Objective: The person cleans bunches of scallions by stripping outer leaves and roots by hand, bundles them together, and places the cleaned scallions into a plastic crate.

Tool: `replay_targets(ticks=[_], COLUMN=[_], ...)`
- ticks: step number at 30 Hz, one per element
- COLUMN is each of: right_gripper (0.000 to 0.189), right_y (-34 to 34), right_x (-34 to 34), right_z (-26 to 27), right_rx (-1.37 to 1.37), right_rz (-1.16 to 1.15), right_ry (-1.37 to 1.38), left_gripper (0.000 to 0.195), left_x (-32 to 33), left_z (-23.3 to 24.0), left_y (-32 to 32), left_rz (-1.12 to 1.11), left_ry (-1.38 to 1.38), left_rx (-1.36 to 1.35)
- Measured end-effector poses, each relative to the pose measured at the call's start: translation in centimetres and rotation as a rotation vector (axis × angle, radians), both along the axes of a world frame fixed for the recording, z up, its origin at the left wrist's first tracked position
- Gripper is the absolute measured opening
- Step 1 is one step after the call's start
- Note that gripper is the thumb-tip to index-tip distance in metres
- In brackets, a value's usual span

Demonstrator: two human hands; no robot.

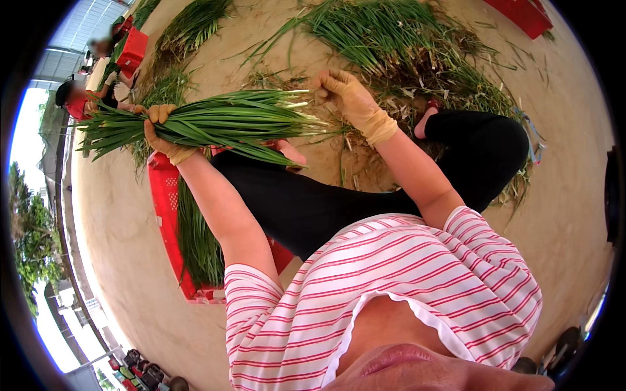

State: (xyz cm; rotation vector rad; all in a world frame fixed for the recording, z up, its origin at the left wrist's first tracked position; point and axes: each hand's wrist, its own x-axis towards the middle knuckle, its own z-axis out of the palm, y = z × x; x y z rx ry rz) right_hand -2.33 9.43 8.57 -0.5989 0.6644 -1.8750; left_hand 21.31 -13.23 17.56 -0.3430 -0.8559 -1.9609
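Observation:
My left hand [164,132], in a tan glove, is closed around a thick bunch of garlic chives [234,119] held level above my lap. The pale stem ends point right, and the long green leaf tips hang out to the left. Just beyond the stem ends is my right hand [342,93], gloved alike, with its fingers curled. It stands apart from the bunch, and whether something small is between its fingertips does not show. Under my left arm a red plastic crate [166,220] holds more garlic chives [200,239], laid lengthwise.
A large heap of uncleaned chives [376,34] lies ahead on the concrete floor [122,220], with dry leaf scraps [391,110] around my feet. Another pile [193,24] is at upper left. Co-workers sit at far left near a red crate [133,51]. Another crate [525,17] stands upper right.

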Motion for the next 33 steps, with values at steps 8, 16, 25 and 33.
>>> replay_targets(ticks=[8,16,25,33], right_gripper=[0.03,0.035,0.019,0.019], right_y=[1.2,-1.5,-1.0,-4.4], right_x=[0.7,3.4,-0.4,1.0], right_z=[-0.4,-3.0,2.2,4.4], right_rx=[0.178,0.553,0.25,0.079], right_rz=[-0.292,-0.263,0.062,-0.057], right_ry=[1.068,1.16,0.663,0.689], left_gripper=[0.024,0.031,0.03,0.035], left_x=[-0.1,-2.9,-2.5,-4.7], left_z=[-0.2,-0.2,0.1,-0.1], left_y=[-0.8,0.0,0.4,1.9], left_rz=[0.118,0.284,0.287,0.04], left_ry=[-0.092,-0.155,-0.21,-0.178], left_rx=[-0.001,0.049,-0.014,-0.094])
